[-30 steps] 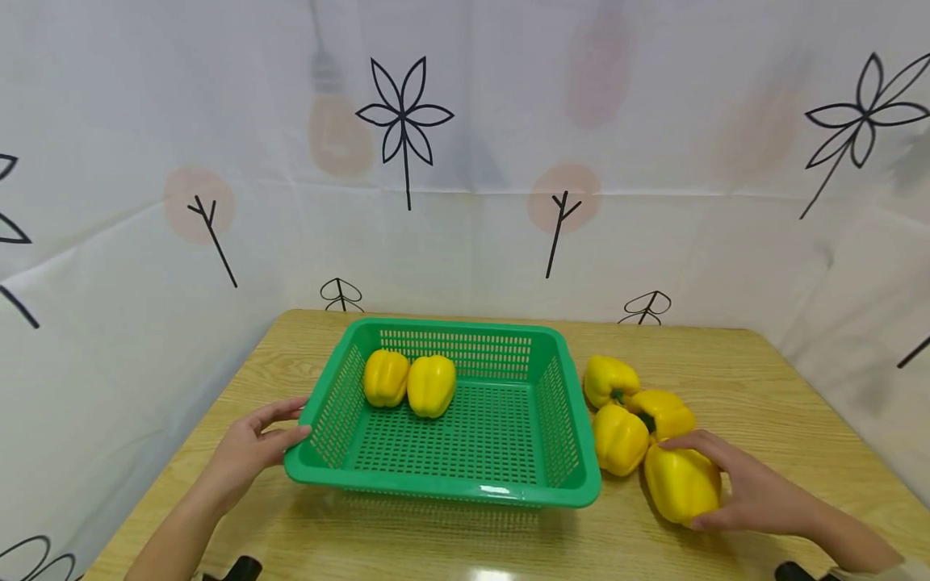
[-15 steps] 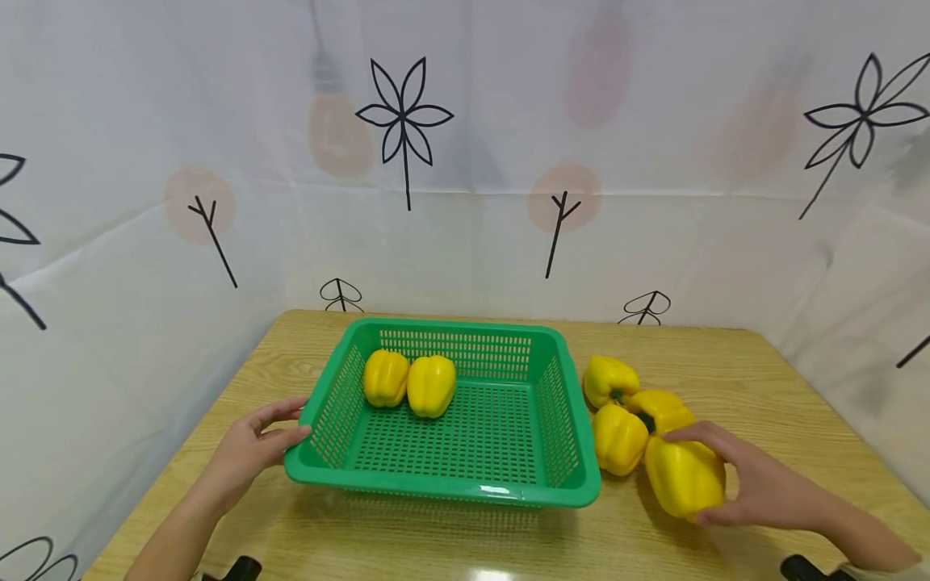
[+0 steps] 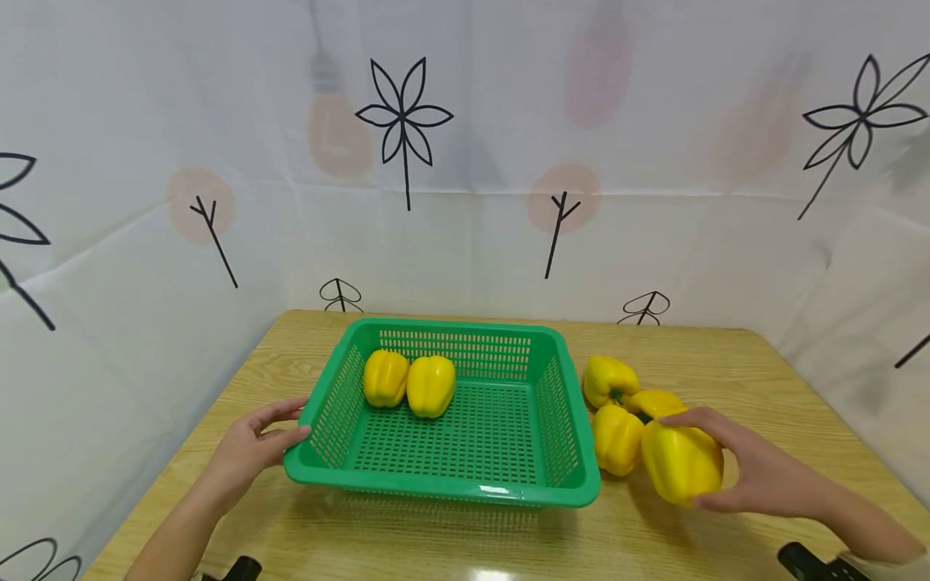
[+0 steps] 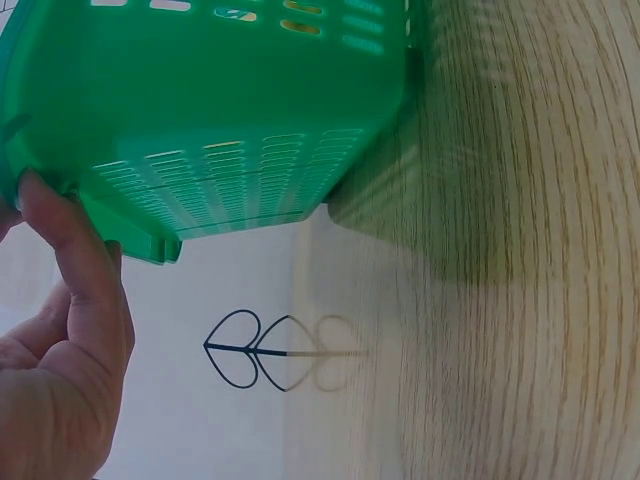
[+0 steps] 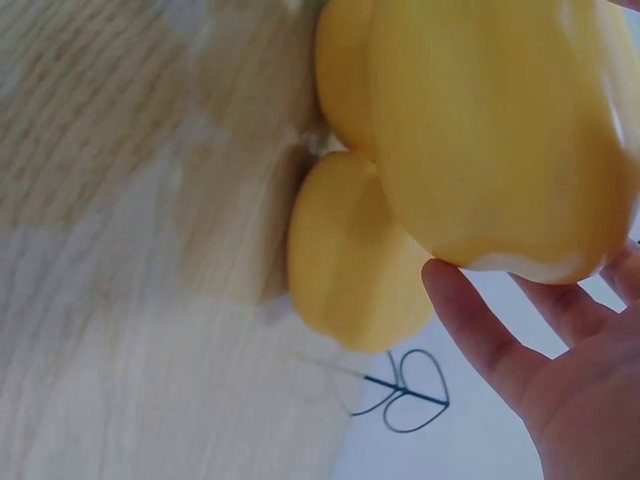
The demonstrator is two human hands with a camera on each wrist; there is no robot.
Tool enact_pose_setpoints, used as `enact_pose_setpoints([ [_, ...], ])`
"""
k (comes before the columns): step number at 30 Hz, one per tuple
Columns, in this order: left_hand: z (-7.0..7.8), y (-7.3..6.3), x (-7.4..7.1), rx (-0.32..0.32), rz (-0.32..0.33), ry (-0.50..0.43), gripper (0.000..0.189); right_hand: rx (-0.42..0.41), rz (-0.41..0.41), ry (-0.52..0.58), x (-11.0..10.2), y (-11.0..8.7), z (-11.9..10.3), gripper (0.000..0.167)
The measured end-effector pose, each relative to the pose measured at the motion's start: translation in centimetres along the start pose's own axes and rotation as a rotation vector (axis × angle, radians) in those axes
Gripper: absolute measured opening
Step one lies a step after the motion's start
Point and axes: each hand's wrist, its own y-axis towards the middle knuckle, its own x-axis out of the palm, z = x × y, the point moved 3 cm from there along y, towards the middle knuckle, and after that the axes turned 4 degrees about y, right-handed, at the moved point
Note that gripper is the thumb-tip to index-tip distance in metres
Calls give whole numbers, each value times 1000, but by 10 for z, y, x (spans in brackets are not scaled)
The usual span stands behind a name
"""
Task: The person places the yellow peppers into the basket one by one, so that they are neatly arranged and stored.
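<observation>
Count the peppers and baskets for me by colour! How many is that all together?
Green basket: 1
Yellow peppers: 6 (2 in the green basket, 3 on the table, 1 held in the right hand)
Total: 7

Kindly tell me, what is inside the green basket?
Two yellow bell peppers sit side by side toward the back left of the green basket. What lies directly beneath them cannot be seen.
</observation>
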Motion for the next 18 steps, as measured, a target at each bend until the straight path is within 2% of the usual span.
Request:
enact_pose_setpoints([
  [9, -1, 0, 0, -4, 3, -4, 62, 0, 2, -6, -2, 12, -4, 81],
  [15, -1, 1, 0, -5, -1, -4, 62, -64, 37, -3, -3, 24, -10, 84],
  [18, -1, 1, 0, -6, 0, -8, 62, -70, 43, -6, -6, 30, -13, 84],
])
